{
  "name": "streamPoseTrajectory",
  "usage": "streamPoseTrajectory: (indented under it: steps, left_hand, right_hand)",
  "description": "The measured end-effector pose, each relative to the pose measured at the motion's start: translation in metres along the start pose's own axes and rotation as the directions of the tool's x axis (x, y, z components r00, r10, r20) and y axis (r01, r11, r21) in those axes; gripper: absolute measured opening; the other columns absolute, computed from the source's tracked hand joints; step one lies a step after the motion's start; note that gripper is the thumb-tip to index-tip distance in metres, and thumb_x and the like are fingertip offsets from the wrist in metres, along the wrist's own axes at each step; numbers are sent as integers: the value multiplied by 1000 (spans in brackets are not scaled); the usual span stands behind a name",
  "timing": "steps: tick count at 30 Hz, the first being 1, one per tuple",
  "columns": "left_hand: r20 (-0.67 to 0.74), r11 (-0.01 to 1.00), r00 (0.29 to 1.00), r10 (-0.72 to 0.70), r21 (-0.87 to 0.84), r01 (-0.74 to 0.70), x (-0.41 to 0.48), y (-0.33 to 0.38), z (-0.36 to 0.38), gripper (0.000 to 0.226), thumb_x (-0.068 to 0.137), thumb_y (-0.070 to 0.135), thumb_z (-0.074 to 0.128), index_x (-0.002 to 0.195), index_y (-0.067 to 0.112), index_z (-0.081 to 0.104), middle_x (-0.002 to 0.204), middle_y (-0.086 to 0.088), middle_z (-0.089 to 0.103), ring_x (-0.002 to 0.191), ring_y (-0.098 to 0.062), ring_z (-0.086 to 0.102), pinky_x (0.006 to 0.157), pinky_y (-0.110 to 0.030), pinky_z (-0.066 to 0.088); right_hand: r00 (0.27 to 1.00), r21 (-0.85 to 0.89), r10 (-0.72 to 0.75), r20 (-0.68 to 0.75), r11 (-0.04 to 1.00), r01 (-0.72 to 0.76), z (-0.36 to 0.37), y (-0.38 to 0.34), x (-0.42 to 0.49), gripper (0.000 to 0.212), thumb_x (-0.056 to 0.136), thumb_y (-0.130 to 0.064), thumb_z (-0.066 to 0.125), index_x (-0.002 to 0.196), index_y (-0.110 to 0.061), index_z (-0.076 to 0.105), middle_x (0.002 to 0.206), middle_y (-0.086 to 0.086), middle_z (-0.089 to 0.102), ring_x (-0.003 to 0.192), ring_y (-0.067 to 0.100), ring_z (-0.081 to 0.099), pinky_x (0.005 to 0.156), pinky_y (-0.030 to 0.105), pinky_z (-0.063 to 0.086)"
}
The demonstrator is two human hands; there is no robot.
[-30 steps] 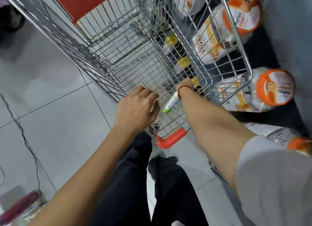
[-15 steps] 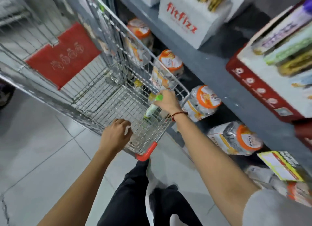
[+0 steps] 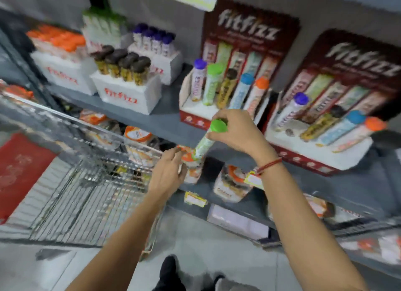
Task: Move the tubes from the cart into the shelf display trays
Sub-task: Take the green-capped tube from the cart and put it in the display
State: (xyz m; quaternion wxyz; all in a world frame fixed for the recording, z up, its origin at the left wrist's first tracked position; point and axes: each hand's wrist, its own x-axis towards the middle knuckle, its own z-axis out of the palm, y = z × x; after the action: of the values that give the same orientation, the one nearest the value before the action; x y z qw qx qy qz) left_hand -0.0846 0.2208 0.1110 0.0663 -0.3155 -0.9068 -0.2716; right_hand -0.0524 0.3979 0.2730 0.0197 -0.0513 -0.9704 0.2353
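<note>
Both hands are hovering in front of the shelf (image 3: 167, 119). The right hand (image 3: 236, 131) is pinching a green-capped tube (image 3: 207, 138) near its cap, tilted, just below the left display tray (image 3: 195, 110), which is holding five upright tubes. The left hand (image 3: 168, 173) is hanging loosely open and empty over the wire cart (image 3: 71, 193). The right display tray (image 3: 314, 147) is showing four tubes.

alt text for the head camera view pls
A person's right hand holds a green-capped tube up toward a red shelf display tray of coloured-cap tubes. The left hand hovers open over the wire cart below.
</note>
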Motion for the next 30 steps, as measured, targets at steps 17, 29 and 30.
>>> streamPoseTrajectory:
  steps: [17, 29, 30]
  left_hand:
    - [241, 923, 898, 368, 17, -383, 56, 118, 74, 53, 82, 35, 40, 119, 1, 59, 122, -16, 61, 113, -31, 55, 100, -41, 25]
    - [276, 897, 868, 413, 41, -440, 56, 109, 78, 59, 86, 40, 35, 133, 6, 48, 138, -12, 49, 128, -27, 43, 106, -45, 28]
    - [275, 895, 867, 416, 47, -444, 57, 108, 78, 59, 86, 39, 35, 133, 6, 47, 138, -12, 49, 127, -27, 43, 105, -45, 28]
  right_hand:
    - [972, -44, 230, -58, 972, -232, -133, 115, -79, 31, 78, 2, 63, 101, -18, 64, 102, 2, 59, 79, 20, 59, 60, 32, 53]
    - [962, -126, 216, -165, 963, -238, -152, 123, -59, 33, 79, -21, 73, 110, -20, 60, 115, 4, 60, 115, 23, 47, 97, 41, 41]
    - [961, -141, 220, -171, 959, -244, -155, 123, -55, 36, 78, -21, 73, 112, -20, 60, 117, 5, 60, 118, 24, 47, 100, 43, 40]
